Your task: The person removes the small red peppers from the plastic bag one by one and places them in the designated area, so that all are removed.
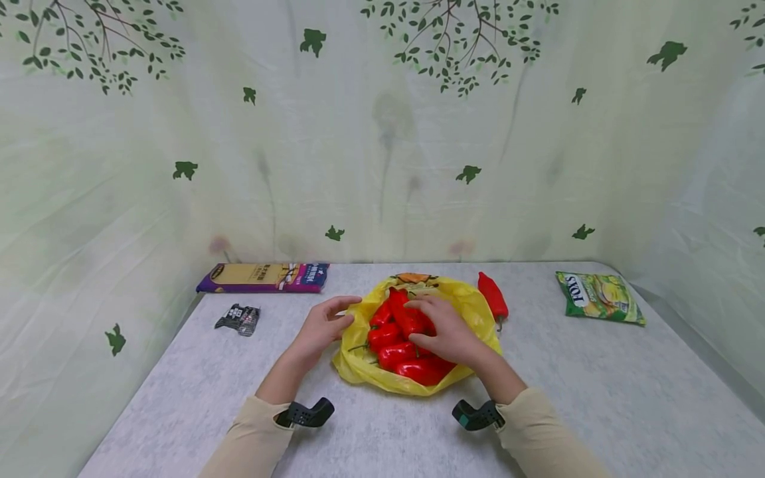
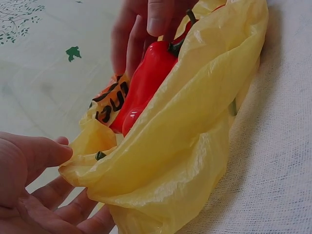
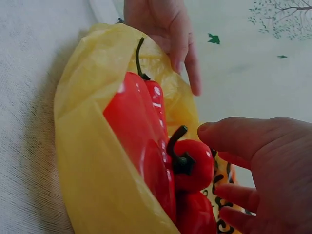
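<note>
A yellow plastic bag lies opened out on the table, filled with several shiny red peppers with green stems. At its left rim is my left hand, its fingers loosely extended and touching the thin plastic in the left wrist view. My right hand is over the peppers, thumb and fingers spread apart. In the right wrist view they are beside a red pepper with a curved stem. Its fingertips are partly hidden behind that pepper. Another red pepper lies outside the bag, by its right rear side.
A purple and gold long packet lies at the back left. In front of it is a small black wrapper. A green FOX'S bag lies at the back right. A leaf-patterned curtain hangs behind the grey table.
</note>
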Motion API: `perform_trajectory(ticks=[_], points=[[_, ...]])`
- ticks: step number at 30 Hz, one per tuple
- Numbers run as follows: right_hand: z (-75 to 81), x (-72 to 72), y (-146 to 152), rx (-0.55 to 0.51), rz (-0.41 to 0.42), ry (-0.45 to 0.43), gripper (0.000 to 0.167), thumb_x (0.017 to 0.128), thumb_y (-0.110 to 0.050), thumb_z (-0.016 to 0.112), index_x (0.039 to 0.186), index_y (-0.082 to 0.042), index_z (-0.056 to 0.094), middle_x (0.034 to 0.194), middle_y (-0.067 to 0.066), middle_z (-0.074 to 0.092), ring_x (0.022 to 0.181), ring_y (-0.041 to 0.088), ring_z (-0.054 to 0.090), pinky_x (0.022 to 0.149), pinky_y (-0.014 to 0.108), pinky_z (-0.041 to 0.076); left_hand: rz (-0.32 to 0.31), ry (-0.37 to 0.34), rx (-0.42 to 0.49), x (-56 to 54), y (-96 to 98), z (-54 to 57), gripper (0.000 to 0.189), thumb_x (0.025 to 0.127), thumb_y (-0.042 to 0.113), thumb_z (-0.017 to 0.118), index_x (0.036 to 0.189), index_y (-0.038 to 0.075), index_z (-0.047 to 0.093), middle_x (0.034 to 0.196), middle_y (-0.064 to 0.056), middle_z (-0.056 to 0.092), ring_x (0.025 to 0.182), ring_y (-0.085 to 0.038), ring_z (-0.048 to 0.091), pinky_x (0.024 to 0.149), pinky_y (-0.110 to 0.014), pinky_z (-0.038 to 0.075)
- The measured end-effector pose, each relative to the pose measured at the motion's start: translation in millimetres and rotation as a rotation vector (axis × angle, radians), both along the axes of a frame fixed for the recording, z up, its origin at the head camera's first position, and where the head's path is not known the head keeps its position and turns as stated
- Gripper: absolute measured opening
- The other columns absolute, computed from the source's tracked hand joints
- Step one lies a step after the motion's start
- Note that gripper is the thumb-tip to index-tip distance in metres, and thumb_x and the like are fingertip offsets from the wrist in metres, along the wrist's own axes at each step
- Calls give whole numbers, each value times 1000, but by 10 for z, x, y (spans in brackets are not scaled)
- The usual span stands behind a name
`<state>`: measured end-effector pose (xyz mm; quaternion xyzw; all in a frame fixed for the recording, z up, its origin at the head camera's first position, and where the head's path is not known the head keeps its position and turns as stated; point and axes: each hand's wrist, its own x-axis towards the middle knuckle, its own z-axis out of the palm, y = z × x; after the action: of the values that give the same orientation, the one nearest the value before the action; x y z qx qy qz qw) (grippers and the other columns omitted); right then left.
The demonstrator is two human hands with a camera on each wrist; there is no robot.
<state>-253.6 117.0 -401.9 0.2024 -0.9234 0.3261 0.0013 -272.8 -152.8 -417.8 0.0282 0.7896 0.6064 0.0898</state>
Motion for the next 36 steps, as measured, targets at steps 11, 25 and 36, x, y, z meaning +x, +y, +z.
perform_trajectory(ticks=[11, 25, 36], points=[[-78, 6, -43, 101, -4, 22, 62, 87, -29, 77, 144, -29, 53, 155, 8, 43, 143, 33, 38, 107, 57, 47, 1, 7, -3, 19, 12, 10, 38, 99, 13, 57, 137, 21, 59, 149, -8, 50, 128, -28, 56, 98, -36, 56], [-61, -16, -2, 2, 4, 61, 44, 93, -17, 70, 136, -24, 63, 142, 6, 60, 136, 30, 51, 112, 52, 44, 9, 4, 3, 43, 16, 29, 37, 100, 12, 56, 136, 19, 60, 148, -9, 50, 126, -28, 57, 96, -32, 57], [17, -13, 31, -22, -14, 18, 39, 91, -12, 71, 128, -26, 68, 136, 0, 64, 133, 27, 53, 106, 50, 50, 18, 3, -7, 25, 15, 18, 37, 100, 13, 56, 136, 20, 60, 148, -8, 51, 127, -28, 57, 98, -35, 56]])
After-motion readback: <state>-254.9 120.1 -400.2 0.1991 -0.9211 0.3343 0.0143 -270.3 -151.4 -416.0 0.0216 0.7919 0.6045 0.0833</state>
